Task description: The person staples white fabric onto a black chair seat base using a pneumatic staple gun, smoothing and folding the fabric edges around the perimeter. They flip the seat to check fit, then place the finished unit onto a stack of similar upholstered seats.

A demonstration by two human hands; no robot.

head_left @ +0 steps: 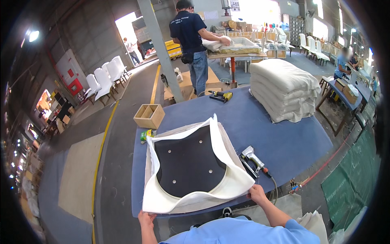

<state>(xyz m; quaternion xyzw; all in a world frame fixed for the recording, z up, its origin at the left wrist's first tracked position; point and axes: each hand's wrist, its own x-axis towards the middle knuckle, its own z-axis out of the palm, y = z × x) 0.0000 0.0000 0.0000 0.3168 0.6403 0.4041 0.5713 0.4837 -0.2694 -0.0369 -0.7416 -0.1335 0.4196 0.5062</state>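
While I look down from the head view, my two hands sit at the near edge of the bench (284, 138), a blue-topped one. Left hand (145, 218) at 7 o'clock grips the near left corner of the cover (191, 201), a white fabric one. Right hand (257, 192) at 5 o'clock pinches the cover's near right corner. Both hands clenched on fabric, thumbs on top.

Cover lies under a seat board (189, 160), black, face down, with small metal dots showing. Cover edges fold up over the board all round, one flap peaked at 12 o'clock. Board sits mid-bench, nearer my side.

Stapler (251, 157), silver, lies just beside the cover at 3 o'clock, an orange fitting and hose trailing off the bench edge. Second tool (221, 96), yellow and black, lies at the far edge at 12 o'clock, well apart. Stack of cushions (284, 89), white, sits on the far right at 1 o'clock. Wooden box (149, 116) sits off the far left corner at 11 o'clock, with a small green-yellow packet (147, 134) near it on the bench corner.

Another person (191, 44) in a dark shirt stands beyond at 12 o'clock, hands on a cushion at another table. White chairs (105, 79) stand at 10 o'clock.
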